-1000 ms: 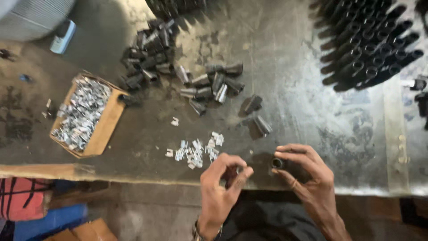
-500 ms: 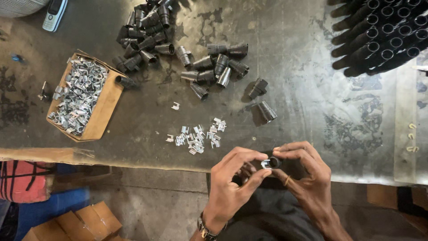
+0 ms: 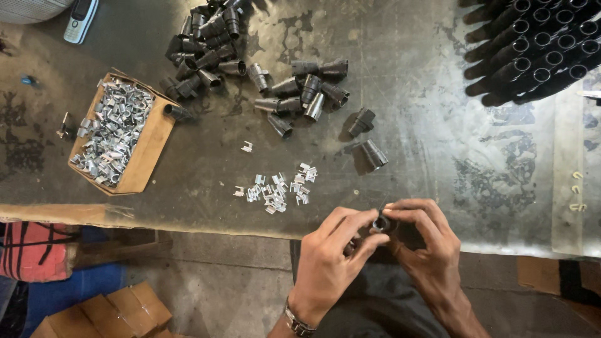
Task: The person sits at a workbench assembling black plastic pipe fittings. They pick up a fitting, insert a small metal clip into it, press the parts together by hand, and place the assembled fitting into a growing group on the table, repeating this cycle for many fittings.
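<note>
Both my hands meet at the near edge of the worn metal table (image 3: 438,144). My right hand (image 3: 426,247) pinches a small black tube fitting (image 3: 382,223) between thumb and fingers. My left hand (image 3: 332,263), with a watch on its wrist, has its fingertips on the same fitting from the left. A small heap of silver metal clips (image 3: 278,188) lies on the table just beyond my hands. Two loose black fittings (image 3: 369,138) lie further back.
An open cardboard box of silver clips (image 3: 116,134) sits at the left. A pile of black fittings (image 3: 250,62) spreads across the back. Stacked black tubes (image 3: 538,50) fill the far right corner. A phone (image 3: 80,19) lies far left. Cardboard boxes (image 3: 106,313) stand on the floor.
My hands have come together on the black fitting; a second ago they were apart. The view has shifted slightly, with the table contents now lower in frame.
</note>
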Available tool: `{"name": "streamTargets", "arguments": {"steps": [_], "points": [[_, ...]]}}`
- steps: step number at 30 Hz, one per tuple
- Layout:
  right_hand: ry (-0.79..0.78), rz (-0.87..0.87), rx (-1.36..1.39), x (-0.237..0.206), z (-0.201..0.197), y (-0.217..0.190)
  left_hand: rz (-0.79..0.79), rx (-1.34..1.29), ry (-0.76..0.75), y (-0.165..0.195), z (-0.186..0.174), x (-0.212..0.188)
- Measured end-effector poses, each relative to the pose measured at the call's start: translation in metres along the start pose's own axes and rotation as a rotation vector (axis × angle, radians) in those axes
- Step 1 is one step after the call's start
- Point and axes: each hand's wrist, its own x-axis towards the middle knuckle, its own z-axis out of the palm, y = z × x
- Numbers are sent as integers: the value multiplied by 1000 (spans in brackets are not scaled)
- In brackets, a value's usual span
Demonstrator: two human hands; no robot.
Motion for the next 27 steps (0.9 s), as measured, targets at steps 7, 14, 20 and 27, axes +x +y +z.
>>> {"name": "streamTargets", "arguments": {"steps": [7, 14, 20, 27], "points": [[122, -118, -271, 23, -22, 29, -158, 54, 68, -9, -9, 4], [72, 75, -389, 62, -59, 70, -207, 325, 231, -31, -44, 15], [287, -111, -449, 52, -41, 34, 17, 582, 133, -51, -39, 45], [-40, -134, -646, 67, 8, -1, 50, 385, 134, -47, -43, 34]]}}
